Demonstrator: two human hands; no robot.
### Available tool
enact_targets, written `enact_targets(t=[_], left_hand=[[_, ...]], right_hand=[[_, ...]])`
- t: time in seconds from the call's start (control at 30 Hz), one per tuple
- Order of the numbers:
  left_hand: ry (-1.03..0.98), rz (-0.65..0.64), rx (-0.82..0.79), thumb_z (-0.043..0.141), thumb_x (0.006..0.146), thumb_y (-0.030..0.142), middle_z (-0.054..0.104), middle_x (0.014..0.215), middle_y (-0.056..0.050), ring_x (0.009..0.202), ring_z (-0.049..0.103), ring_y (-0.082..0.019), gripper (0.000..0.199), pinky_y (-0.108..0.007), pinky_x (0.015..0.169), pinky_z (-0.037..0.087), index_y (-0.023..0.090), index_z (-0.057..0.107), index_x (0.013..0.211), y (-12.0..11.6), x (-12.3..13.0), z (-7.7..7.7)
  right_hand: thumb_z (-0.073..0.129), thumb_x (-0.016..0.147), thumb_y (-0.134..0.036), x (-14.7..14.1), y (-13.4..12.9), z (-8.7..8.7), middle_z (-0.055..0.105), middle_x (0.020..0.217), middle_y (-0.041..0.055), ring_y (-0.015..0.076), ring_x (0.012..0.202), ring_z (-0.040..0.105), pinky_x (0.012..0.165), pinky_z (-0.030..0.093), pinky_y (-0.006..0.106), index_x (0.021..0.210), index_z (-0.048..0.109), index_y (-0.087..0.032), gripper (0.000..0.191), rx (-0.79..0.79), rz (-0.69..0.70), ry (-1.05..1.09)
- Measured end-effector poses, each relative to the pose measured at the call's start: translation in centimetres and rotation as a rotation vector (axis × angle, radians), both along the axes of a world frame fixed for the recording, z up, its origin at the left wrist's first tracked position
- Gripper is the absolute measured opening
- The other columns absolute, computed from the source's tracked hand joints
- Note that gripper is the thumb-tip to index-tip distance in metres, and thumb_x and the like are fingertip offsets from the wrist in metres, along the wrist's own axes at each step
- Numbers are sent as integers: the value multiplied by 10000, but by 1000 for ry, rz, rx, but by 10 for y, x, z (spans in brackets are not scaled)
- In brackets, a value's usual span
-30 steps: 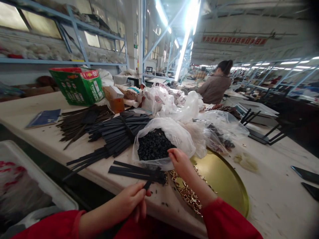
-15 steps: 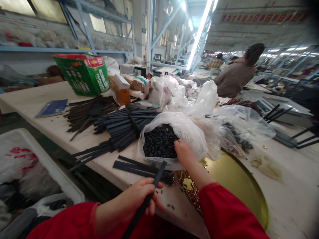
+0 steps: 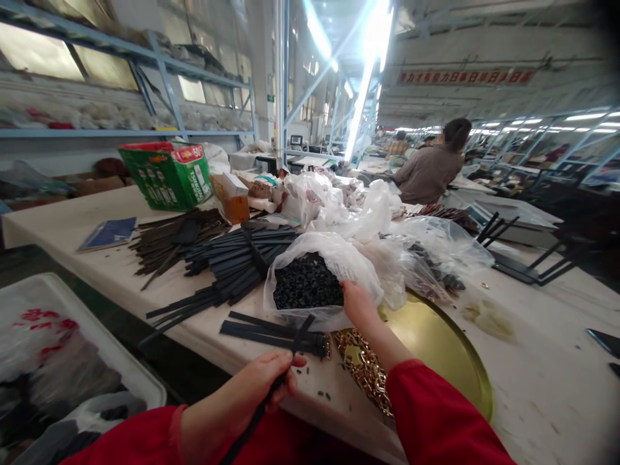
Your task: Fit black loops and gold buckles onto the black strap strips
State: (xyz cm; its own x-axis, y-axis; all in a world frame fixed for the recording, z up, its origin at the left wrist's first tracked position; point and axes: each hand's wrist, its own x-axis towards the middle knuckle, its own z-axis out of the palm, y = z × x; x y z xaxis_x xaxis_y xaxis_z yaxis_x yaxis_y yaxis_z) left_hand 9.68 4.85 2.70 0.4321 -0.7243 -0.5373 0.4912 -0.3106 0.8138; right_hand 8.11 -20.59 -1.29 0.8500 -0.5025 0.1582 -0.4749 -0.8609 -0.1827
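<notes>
My left hand (image 3: 259, 387) is closed around a black strap (image 3: 248, 431), whose far end sticks out past the thumb toward the table. The fingers of my right hand (image 3: 359, 309) are drawn together at the right side of a heap of small black loops (image 3: 306, 281). A white plastic bag (image 3: 356, 255) surrounds the loops; my right fingertips are partly hidden, and what they pinch cannot be made out. Several loose black straps (image 3: 259, 332) lie in front of the bag. Gold buckles (image 3: 361, 363) are heaped on a round gold tray (image 3: 448, 352) beside my right forearm.
Behind the loose straps lie bundles of black straps (image 3: 237, 258) and brown strips (image 3: 169, 242). A green carton (image 3: 165, 177), a blue booklet (image 3: 109, 234) and a black router (image 3: 516, 268) rest on the table. A white bin (image 3: 140, 368) stands at the left; a person (image 3: 429, 168) sits beyond.
The view has shifted, so the far scene appears lower and further left. My left hand still holds the strap, now turned more edge-on. My right hand stays at the loops.
</notes>
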Motion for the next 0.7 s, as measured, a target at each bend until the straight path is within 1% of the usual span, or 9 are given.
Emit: enact_targets(t=[0.07, 0.1, 0.17, 0.27, 0.33, 0.43, 0.53, 0.7], left_hand=[[-47, 22, -6, 538, 676, 596, 442, 564, 51, 432, 284, -59, 566, -207, 424, 170, 92, 565, 934, 2, 4, -2], [-66, 26, -8, 524, 689, 611, 401, 549, 63, 439, 279, -61, 560, -209, 431, 167, 97, 574, 904, 2, 7, -4], [-88, 19, -10, 520, 711, 577, 365, 544, 70, 451, 296, -66, 488, -209, 444, 181, 112, 575, 848, 2, 12, -7], [-68, -8, -29, 565, 693, 443, 401, 569, 64, 462, 345, -64, 342, -201, 449, 218, 127, 553, 824, -2, 20, -12], [-36, -20, -29, 579, 667, 382, 440, 594, 58, 464, 377, -59, 308, -191, 441, 242, 131, 543, 841, -5, 24, -14], [-1, -26, -16, 570, 655, 356, 500, 643, 44, 471, 427, -58, 320, -174, 425, 285, 137, 542, 887, -8, 29, -14], [11, -23, -12, 569, 651, 344, 525, 661, 40, 467, 447, -54, 331, -163, 410, 310, 137, 552, 908, -9, 31, -12], [25, -21, 1, 573, 634, 334, 545, 669, 31, 462, 459, -52, 345, -155, 391, 310, 132, 554, 913, -8, 25, -7]], right_hand=[[293, 888, -75, 3, -2, -1, 648, 1005, 123, 192, 903, 609, 745, 408, 277, 1118, 550, -115, 347, 16, 3, -5], [304, 891, -86, 5, -2, -2, 647, 1012, 118, 188, 905, 607, 753, 404, 274, 1110, 559, -125, 339, 23, 9, -4], [342, 896, -123, 10, 0, -3, 638, 1031, 102, 178, 905, 602, 763, 397, 267, 1099, 571, -156, 308, 35, 25, 5], [410, 898, -216, 21, 4, -6, 623, 1030, 76, 169, 888, 597, 739, 392, 257, 1069, 580, -196, 242, 42, 45, 25], [448, 886, -251, 28, 8, -8, 617, 1000, 74, 173, 854, 598, 698, 388, 258, 1009, 592, -196, 197, 39, 48, 41], [489, 849, -193, 36, 12, -10, 611, 958, 87, 186, 819, 594, 655, 369, 264, 926, 588, -164, 128, 33, 52, 57], [501, 817, -134, 38, 12, -11, 614, 926, 87, 193, 839, 580, 668, 357, 267, 891, 572, -151, 104, 44, 86, 47], [500, 800, -130, 32, 9, -9, 618, 854, 69, 184, 816, 557, 689, 347, 271, 814, 558, -160, 67, 124, 125, -51]])
